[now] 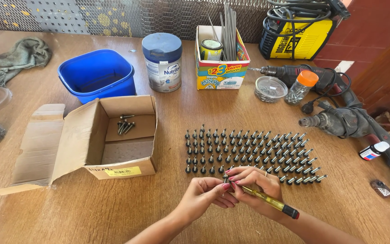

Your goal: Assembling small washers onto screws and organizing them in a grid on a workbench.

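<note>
My left hand (204, 194) pinches a small dark screw (225, 180) at its fingertips, low in the middle of the wooden table. My right hand (258, 185) grips a yellow-handled screwdriver (271, 203) whose tip meets that screw. Just beyond both hands, several rows of the same screws (249, 151) stand upright on their heads. An open cardboard box (113, 135) to the left holds several loose screws (125, 124).
At the back are a blue plastic tub (96, 74), a round tin (162, 61), a colourful carton (222, 58) with rods, a clear dish (269, 88) and an orange-capped jar (299, 88). Two power drills (339, 117) lie right. A cloth (12, 61) lies far left.
</note>
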